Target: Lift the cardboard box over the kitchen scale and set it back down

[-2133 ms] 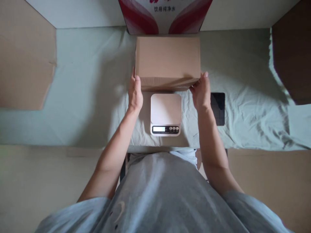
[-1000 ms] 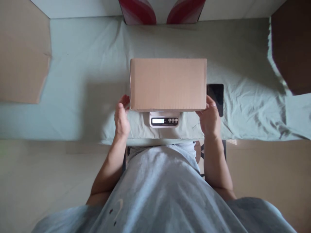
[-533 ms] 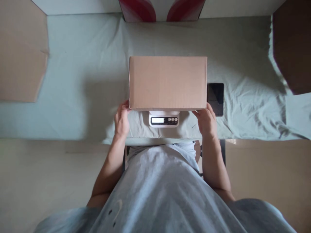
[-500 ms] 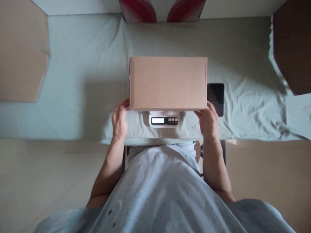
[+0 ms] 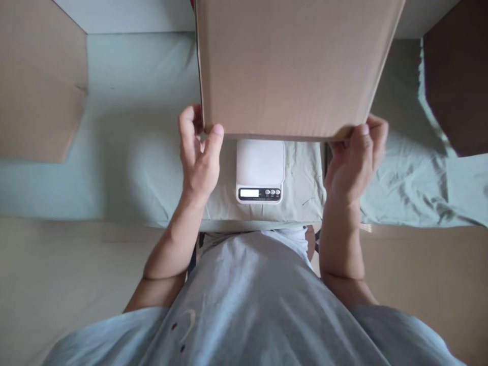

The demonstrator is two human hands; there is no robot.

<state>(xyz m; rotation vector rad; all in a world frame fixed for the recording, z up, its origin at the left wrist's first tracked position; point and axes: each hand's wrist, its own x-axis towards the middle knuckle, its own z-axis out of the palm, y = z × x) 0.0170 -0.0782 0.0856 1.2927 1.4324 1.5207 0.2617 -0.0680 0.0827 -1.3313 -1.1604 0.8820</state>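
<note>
A brown cardboard box [image 5: 293, 71] is up off the table, large at the top of the view, its upper part cut off by the frame. My left hand [image 5: 200, 157] grips its near left corner, thumb on the face and the other fingers behind the side. At the near right corner, my right hand [image 5: 354, 157] holds on the same way, with some fingers hidden under the box. Below and between the hands lies a white digital scale [image 5: 260, 165], its display lit and its plate bare where it shows.
A pale green cloth [image 5: 145, 127] covers the table. Cardboard [image 5: 38, 86] stands at the left, and a dark brown panel [image 5: 457, 81] at the right. A white surface [image 5: 129, 15] runs along the back.
Both hands have lifted the box off the scale, up toward the camera, and moved their grip along with it. The scale's plate has come into sight; the phone is now hidden.
</note>
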